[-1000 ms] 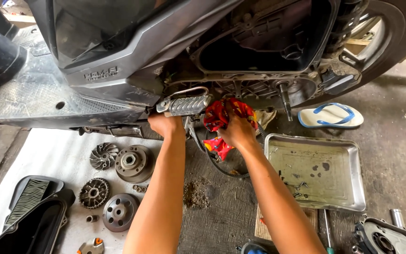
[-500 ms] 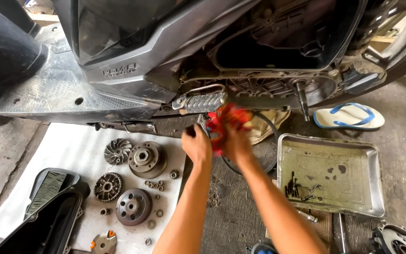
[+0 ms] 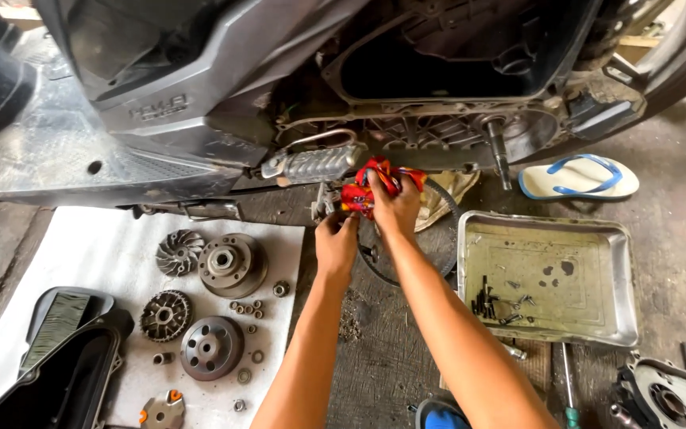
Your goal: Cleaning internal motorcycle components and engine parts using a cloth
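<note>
Gripping a red rag (image 3: 376, 187) under the scooter's footpeg (image 3: 311, 164), the right hand (image 3: 395, 208) is clamped on it; the left hand (image 3: 337, 245) pinches the black drive belt (image 3: 406, 258) just left of a metal tray (image 3: 549, 274).

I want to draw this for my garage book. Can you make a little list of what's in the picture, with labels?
Left hand: left hand pinches the edge of the black belt
Right hand: right hand grips the red rag
Above hands: scooter with its side case open, metal footpeg
White sheet: white sheet carrying round pulley parts
Metal tray: metal tray holding bolts
Floor: blue-and-white sandal
</note>
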